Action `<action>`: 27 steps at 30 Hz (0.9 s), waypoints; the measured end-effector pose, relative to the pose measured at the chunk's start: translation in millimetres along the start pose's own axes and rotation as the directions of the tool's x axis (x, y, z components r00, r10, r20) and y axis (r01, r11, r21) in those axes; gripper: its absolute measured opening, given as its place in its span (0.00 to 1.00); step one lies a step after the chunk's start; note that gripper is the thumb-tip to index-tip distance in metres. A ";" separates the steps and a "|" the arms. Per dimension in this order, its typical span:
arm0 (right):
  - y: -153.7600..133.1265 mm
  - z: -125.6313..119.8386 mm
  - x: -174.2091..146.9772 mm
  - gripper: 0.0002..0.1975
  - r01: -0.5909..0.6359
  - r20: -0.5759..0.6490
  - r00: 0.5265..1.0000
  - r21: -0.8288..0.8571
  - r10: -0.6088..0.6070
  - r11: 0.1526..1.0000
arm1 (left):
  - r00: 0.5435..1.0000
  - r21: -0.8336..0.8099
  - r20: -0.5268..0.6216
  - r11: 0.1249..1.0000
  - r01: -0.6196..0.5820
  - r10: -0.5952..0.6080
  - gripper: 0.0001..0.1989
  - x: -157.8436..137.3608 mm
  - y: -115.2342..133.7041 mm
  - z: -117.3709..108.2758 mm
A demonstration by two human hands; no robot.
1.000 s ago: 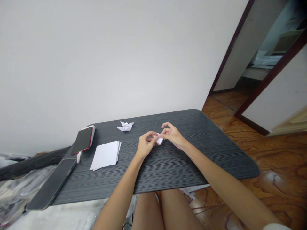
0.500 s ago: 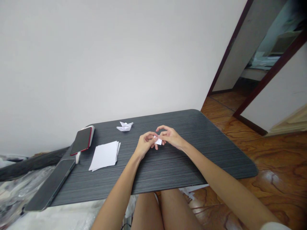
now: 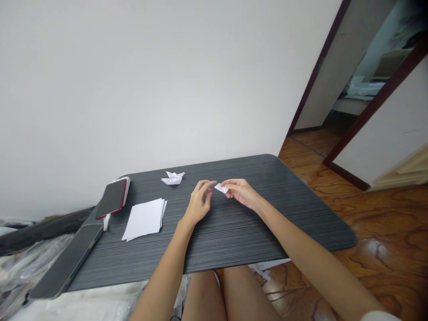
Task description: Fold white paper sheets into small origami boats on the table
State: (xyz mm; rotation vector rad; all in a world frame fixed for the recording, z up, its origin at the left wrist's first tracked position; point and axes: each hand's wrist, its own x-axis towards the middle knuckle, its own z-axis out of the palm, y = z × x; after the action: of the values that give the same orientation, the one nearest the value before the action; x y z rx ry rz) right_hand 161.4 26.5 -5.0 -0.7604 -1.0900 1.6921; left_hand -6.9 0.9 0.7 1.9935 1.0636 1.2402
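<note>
Between the thumb and fingers of my right hand (image 3: 241,191) is a small folded piece of white paper (image 3: 220,188), its pointed end facing left. My left hand (image 3: 199,201) is just to the left of it, fingers apart and holding nothing, with the index fingertip close to the paper's tip. Both hands are over the dark table (image 3: 234,240). Farther back and left sits a folded paper boat (image 3: 173,178). A stack of square white paper sheets (image 3: 144,218) lies left of my left hand.
At the table's left end, a phone with a red edge (image 3: 112,198) rests on a white object. A dark flat panel (image 3: 68,261) extends from the front left corner. The wall (image 3: 200,89) stands behind the table, and a doorway (image 3: 321,98) opens at the right.
My left hand has let go of the folded paper and drawn a little to the left. My right hand now holds the paper alone, turned to another angle.
</note>
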 end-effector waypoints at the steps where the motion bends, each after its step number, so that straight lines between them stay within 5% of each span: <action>1: 0.1 -0.6 0.3 0.05 -0.019 0.011 1.000 -0.001 0.019 1.000 | 0.997 0.107 -0.015 0.991 -0.075 0.077 0.14 -0.7 0.9 -1.0; 6: 2.4 0.1 1.0 0.10 -0.072 0.085 0.994 -0.029 0.074 0.997 | 0.975 0.238 -0.013 0.948 -0.211 0.220 0.09 -1.2 2.1 -1.0; 10: 4.1 1.3 1.6 0.13 0.036 0.088 0.996 -0.222 -0.016 0.974 | 0.996 0.175 -0.088 0.985 -0.005 0.020 0.10 -1.4 -2.1 2.3; 15: 7.9 2.1 2.3 0.10 0.198 0.114 0.980 -0.446 -0.164 0.873 | 0.983 -0.068 -0.017 0.981 0.181 -0.183 0.13 -2.7 -4.2 7.3; 21: 6.3 4.1 -0.5 0.15 0.151 0.129 0.985 -0.349 -0.112 0.925 | 0.953 -0.336 0.046 0.894 0.296 -0.299 0.13 1.3 0.2 7.9; 27: 0.0 6.5 -4.8 0.19 0.105 0.175 0.981 -0.116 -0.083 0.988 | 0.939 -0.573 0.003 0.769 0.284 -0.345 0.14 3.8 1.9 7.8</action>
State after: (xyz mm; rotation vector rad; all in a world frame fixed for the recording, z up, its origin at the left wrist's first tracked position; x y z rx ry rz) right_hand 157.5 19.9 -2.2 -0.6396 -1.3397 1.6432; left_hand 1.8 2.8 0.7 1.2490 0.8893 1.2912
